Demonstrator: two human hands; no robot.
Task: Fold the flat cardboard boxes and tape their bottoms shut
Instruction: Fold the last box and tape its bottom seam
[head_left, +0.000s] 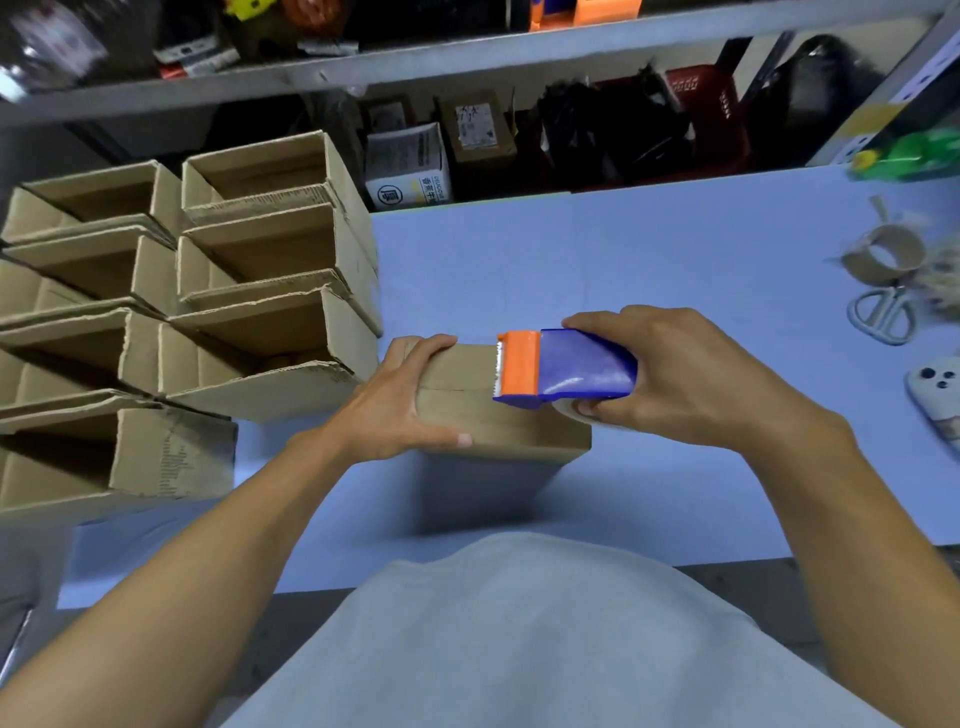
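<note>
I see my left hand curled over the near-left end of the cardboard box, which stands on the blue desk. My right hand grips the blue-and-orange tape dispenser, its orange blade end resting on the box's centre seam. I can't read any labels.

Blue-and-orange tape dispenser on a plain brown box; brown boxes stacked left; pale blue counter; green bottle; red basket; white scissors.

Blue table in front; grey metal shelf behind, cluttered, dim underneath.
</note>
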